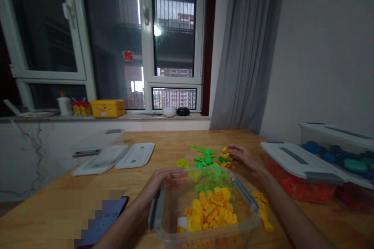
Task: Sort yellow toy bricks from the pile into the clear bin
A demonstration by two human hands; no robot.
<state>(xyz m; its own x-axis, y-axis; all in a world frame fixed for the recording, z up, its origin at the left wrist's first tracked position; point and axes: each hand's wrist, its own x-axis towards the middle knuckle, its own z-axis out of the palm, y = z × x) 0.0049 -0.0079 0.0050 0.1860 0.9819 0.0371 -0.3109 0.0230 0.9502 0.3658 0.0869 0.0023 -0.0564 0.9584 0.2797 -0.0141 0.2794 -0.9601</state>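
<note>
A clear plastic box (pixel 210 238) with grey side latches stands in front of me, with a heap of yellow toy blocks (pixel 214 210) inside. My left hand (pixel 165 179) grips its far left corner, and some fingers show through the clear wall. Beyond the box, my right hand (pixel 244 157) is closed at the fingertips on a small yellow-orange toy block (pixel 225 150). Green toy pieces (pixel 208 160) lie scattered to the left of that hand, and more light green ones (pixel 214 173) show behind the box. An orange piece (pixel 227 165) rests just below the right hand.
A yellow toy piece (pixel 264 216) lies right of the box. Lidded boxes hold red pieces (pixel 304 184) and blue pieces (pixel 324 151) at the right. White lids (pixel 136 155) and another clear box (pixel 99 140) are at the left. A phone (pixel 106 218) lies near my left forearm.
</note>
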